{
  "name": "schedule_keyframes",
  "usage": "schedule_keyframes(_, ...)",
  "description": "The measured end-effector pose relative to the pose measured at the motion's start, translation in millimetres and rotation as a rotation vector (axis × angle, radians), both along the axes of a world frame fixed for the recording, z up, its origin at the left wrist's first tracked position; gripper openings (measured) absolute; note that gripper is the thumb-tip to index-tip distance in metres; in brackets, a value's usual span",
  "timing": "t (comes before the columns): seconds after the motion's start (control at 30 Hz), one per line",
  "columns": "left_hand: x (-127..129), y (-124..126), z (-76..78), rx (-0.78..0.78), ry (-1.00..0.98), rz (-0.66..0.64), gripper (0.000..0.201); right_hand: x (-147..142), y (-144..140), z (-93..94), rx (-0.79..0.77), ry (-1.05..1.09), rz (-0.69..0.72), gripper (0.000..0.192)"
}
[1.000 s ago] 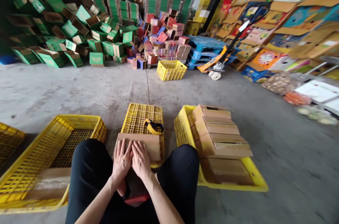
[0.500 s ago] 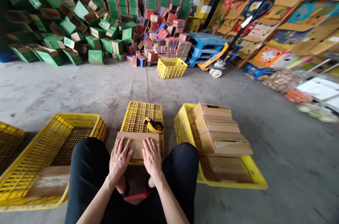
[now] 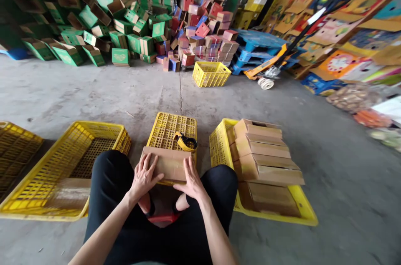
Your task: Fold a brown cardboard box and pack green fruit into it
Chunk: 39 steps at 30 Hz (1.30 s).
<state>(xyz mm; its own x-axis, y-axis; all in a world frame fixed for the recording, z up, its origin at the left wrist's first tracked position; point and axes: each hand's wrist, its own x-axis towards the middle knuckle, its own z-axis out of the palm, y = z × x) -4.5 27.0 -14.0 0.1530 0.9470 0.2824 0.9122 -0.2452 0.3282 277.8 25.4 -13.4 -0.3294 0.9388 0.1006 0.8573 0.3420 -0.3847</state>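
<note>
R hand (image 3: 193, 183) has slid out to R end of cardboard box (image 3: 173, 163) since prev frame, fingers spread, L hand (image 3: 144, 178) likewise open w/ fingers on L part, neither closed round it, box lying on near end of yellow crate (image 3: 163, 129), tape dispenser (image 3: 183, 144) just beyond.

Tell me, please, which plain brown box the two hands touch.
The brown box on the middle yellow crate: left hand and right hand touch only this one. The stacked boxes in the right crate lie apart.
</note>
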Motion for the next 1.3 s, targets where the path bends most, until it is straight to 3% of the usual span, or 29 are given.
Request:
schedule_keyframes(0.1,4,-10,-3.4,0.036,-0.002,-0.053,0.085,-3,-4,0.0,0.077,-0.076,-0.036,0.13)
schedule_keyframes(0.23,14,-17,-5.5,0.047,-0.016,-0.044,0.073,-14,-13,-8.2,0.194,-0.124,-0.078,0.106)
schedule_keyframes(0.37,22,-21,-7.6,0.036,-0.055,-0.03,0.068,-23,-24,-16.2,0.195,-0.124,-0.115,0.079)
schedule_keyframes(0.5,31,-29,-11.9,0.042,-0.103,-0.015,0.055,-24,-28,-16.0,0.184,-0.088,-0.112,0.064)
schedule_keyframes(0.7,35,-30,-14.9,0.019,-0.13,-0.075,0.045,-26,-28,-2.4,0.209,-0.046,-0.038,0.063)
schedule_keyframes(0.8,33,-25,-10.4,0.018,-0.117,-0.146,0.049,-32,-24,13.0,0.178,-0.034,-0.049,0.069)
schedule_keyframes(0.97,31,-17,-0.7,0.005,-0.053,-0.116,0.059,-36,-17,32.1,0.124,-0.065,-0.033,0.071)
schedule_keyframes(1.3,29,-18,-1.7,0.061,-0.1,-0.152,0.043,-33,-24,10.7,0.28,-0.01,0.0,0.057)
